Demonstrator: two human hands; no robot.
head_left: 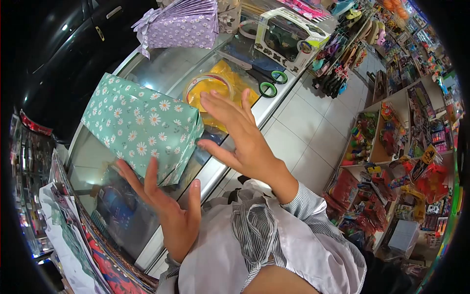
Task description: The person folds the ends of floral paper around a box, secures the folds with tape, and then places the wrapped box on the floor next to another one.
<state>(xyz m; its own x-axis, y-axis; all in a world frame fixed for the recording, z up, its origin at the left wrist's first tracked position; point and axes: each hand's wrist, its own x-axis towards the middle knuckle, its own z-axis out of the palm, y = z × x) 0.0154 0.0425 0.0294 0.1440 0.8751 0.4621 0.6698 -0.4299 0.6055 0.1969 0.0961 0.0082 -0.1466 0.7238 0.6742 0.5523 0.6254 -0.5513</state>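
Note:
A box wrapped in green daisy-print paper (142, 117) lies on the glass-topped counter (88, 171). My left hand (169, 208) is open at its near side, fingers spread, with fingertips overlapping the paper's lower edge. At the box's right end is my right hand (240, 134), also open, its thumb tip close to the corner and its fingers stretched out over a roll of clear tape (187, 88). Nothing is held in either hand. Beside the tape lies a crumpled yellow plastic wrapper (252, 96). Scissors with black and green handles (267, 81) rest near the counter's edge.
A purple daisy-wrapped gift with a pleated fan (181, 32) stands at the counter's far end. Near it is a white and green toy box (289, 39). Rolled papers (58, 210) lean at the left. Shelves of packaged goods (396, 142) line the right, across the tiled floor (313, 142).

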